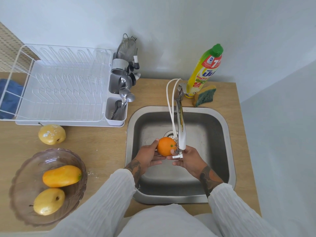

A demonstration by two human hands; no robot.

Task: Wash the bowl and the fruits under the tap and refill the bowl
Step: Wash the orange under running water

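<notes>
Dish rack: the dish rack [56,86] stands at the far left of your counter [106,142] with cutlery in its side caddy, well apart from the washing, so it plays no part yet.

Loose fruit: a yellow pear-like fruit [51,134] lies on the counter just in front of the rack and outside the bowl (it carries pale specks, so I judge it unwashed and waiting its turn).

Bowl: your tinted glass bowl [22,177] sits at the near left, well apart from the sink, holding a mango [61,176] and a second yellow fruit [49,201]; with fruit in it, I'd say the bowl itself has not been washed.

Left hand: your left hand [147,156] cups the orange [166,146], thumb on its far side and fingers beneath, propping it under the spout.

Orange: it hangs over the sink [213,120] basin, touching the tap's outlet end, where a stream would land on it.

Tap: the tap [180,124] reaches out over the drain; I cannot tell whether water is running.

Right hand: your right hand [187,159] curls round the orange's near side beside the spout tip, ready to rub or turn it.

Soap and sponge: the dish soap [204,71] and sponge [204,97] wait behind the sink, in reach for the bowl.
</notes>
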